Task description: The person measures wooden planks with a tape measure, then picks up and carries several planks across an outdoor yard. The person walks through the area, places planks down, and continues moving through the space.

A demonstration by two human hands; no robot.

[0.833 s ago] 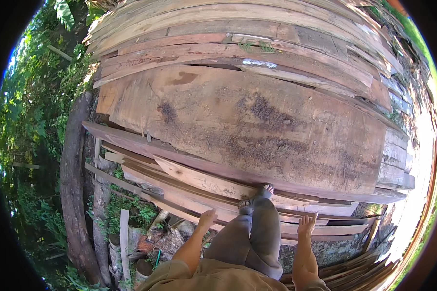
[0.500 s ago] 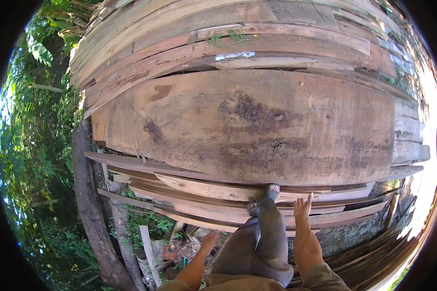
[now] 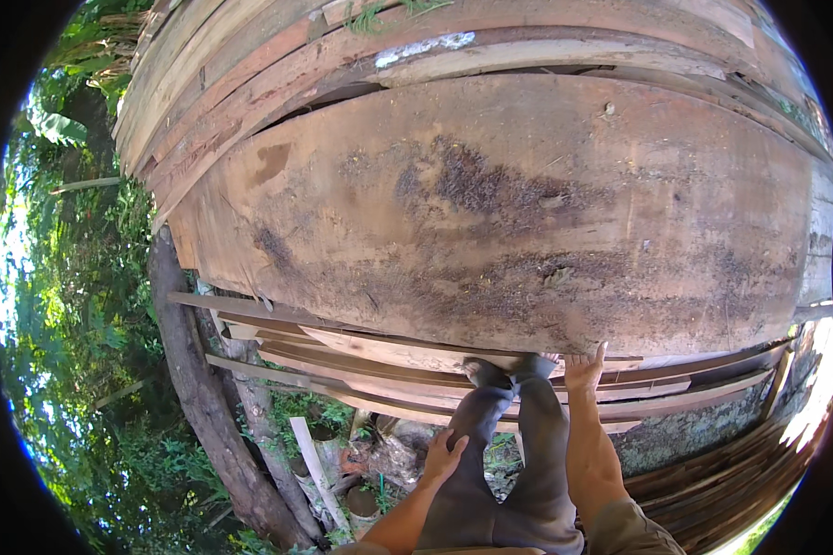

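A wide, brown wooden slab [image 3: 361, 231] with dark, rough patches lies across a stack of boards in front of me. My right hand [image 3: 583, 368] is at its near edge, fingers stretched toward the wood and one digit sticking out past the rim. The fingertips seem to touch the edge, though whether any reach beneath it I cannot tell. Beside my left leg hangs my left hand [image 3: 445, 456], empty, with its fingers loosely apart. My feet are on the narrower planks [image 3: 398, 356] just below the slab's near edge.
More long planks [image 3: 241, 111] are layered beyond the slab. A tree trunk [image 3: 199, 370] stands at the left, with green plants [image 3: 93, 324] behind it. Stacked dark boards [image 3: 722, 476] lie at the lower right. A pale upright stick [image 3: 317, 472] and stump wood lie below left.
My right hand has come up to the slab's near edge. My left hand has risen beside my leg. My view has moved nearer the slab, and my legs stand further apart.
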